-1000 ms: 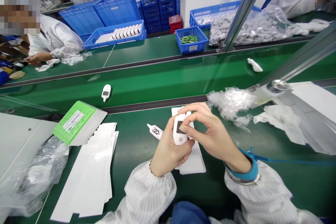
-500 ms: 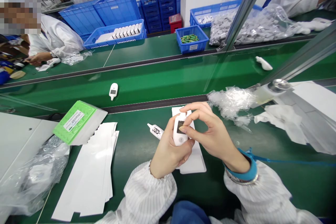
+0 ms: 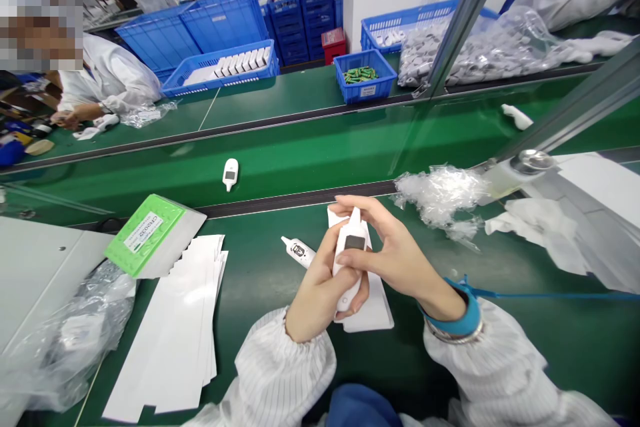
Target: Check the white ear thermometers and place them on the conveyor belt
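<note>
Fingers [image 3: 364,204] holding a white device [image 3: 355,241] between both hands

On my remote feed, the left hand [image 3: 317,297] grips its lower body while the right hand [image 3: 403,257] lays a thumb across its front; its long axis points just past twelve o'clock. I see white paper [image 3: 374,310] beneath, a patterned device [image 3: 299,251] on the bench [image 3: 255,327] at nine, just beside the left hand, and crumpled plastic [image 3: 440,193] at two; neither stands in the way

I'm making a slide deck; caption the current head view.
Left hand and right hand hold a white thermometer-like device over a green workbench, a CR2032-labelled box nearby.
</note>
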A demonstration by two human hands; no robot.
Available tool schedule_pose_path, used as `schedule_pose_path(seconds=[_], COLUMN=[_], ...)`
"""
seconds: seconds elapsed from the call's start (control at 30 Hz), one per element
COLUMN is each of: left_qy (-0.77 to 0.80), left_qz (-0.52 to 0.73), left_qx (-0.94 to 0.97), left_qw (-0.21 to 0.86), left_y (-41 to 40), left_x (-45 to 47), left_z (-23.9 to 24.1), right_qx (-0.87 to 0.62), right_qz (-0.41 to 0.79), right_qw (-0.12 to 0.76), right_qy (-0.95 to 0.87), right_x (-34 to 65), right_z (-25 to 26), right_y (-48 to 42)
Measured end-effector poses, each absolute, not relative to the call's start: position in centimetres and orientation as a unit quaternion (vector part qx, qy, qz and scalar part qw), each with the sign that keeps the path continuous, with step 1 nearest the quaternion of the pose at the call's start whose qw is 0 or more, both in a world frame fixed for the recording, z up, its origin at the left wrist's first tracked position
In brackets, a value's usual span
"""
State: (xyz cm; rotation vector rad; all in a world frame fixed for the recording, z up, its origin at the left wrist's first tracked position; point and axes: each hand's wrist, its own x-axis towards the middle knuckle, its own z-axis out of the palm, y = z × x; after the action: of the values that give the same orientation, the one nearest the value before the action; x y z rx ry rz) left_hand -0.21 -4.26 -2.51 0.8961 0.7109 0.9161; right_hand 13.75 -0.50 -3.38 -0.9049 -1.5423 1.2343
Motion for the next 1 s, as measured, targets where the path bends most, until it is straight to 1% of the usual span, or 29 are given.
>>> schedule_pose_path(seconds=[0.07, 0.37, 0.47, 0.57, 0.63, 0.67, 0.73, 0.8, 0.83, 0.87, 0.9, 1.0], left_qy=[0.324, 0.367, 0.378, 0.388, 0.395, 0.394, 0.386, 0.404, 0.431, 0.473, 0.537, 0.615], left_qz=[0.408, 0.415, 0.43, 0.443, 0.435, 0.426, 0.407, 0.395, 0.388, 0.376, 0.34, 0.327], left_qx=[0.411, 0.405, 0.385, 0.375, 0.378, 0.386, 0.427, 0.489, 0.52, 0.544, 0.564, 0.561], left_qw=[0.748, 0.727, 0.724, 0.716, 0.716, 0.717, 0.709, 0.665, 0.627, 0.582, 0.527, 0.448], left_y=[-4.3, -4.0, -3.7, -3.7, -3.7, -3.5, -2.5, 0.1, 2.0, 4.3, 6.9, 15.1], left_x=[-0.3, 0.4, 1.0, 1.3, 1.2, 1.2, 1.1, 1.1, 1.1, 1.1, 1.1, 0.6], left_z=[-2.5, -2.3, -2.7, -3.1, -3.0, -2.8, -2.2, -1.6, -1.5, -1.6, -1.8, -3.0], right_qx=[-0.369, -0.4, -0.375, -0.348, -0.361, -0.38, -0.434, -0.501, -0.527, -0.543, -0.55, -0.55], right_qz=[0.518, 0.555, 0.574, 0.596, 0.589, 0.57, 0.509, 0.441, 0.425, 0.421, 0.422, 0.431], right_qw=[0.455, 0.476, 0.488, 0.48, 0.47, 0.478, 0.529, 0.586, 0.598, 0.598, 0.594, 0.575], right_qy=[-0.624, -0.553, -0.54, -0.541, -0.55, -0.55, -0.522, -0.46, -0.429, -0.413, -0.409, -0.426], right_x=[13.6, 13.7, 13.8, 14.0, 14.2, 14.2, 14.5, 14.6, 14.6, 14.6, 14.6, 14.4], right_z=[-3.0, -3.2, -3.6, -4.0, -4.6, -5.1, -6.9, -9.4, -10.7, -11.9, -13.0, -14.7], right_y=[-0.5, -0.1, -0.1, -0.3, -0.3, -0.1, 0.4, 1.2, 1.6, 2.0, 2.3, 2.9])
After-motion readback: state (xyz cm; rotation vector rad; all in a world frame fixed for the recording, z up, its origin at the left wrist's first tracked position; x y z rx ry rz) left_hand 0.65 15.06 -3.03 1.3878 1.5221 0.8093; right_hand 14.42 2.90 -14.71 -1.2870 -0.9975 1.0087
